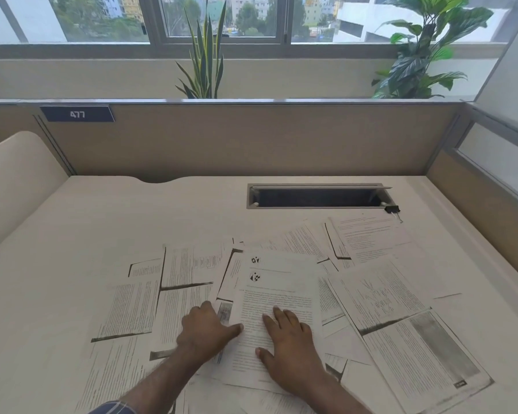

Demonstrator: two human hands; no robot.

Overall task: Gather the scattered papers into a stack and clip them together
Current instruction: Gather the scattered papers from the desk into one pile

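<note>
Several printed papers [383, 297] lie scattered and overlapping across the near half of the pale desk [102, 222]. One sheet with two small black logos [277, 282] lies on top in the middle. My right hand [287, 345] rests flat on that sheet, fingers spread. My left hand [205, 331] presses on the sheets just left of it, thumb touching the top sheet's left edge. A black binder clip [392, 209] sits apart at the far right, by the corner of the cable slot, beyond the papers.
A rectangular open cable slot [317, 197] is cut into the desk at the back right. Beige partition walls [251, 138] close the desk at the back and right; a curved white divider [15, 174] stands at the left. Plants stand behind the partition.
</note>
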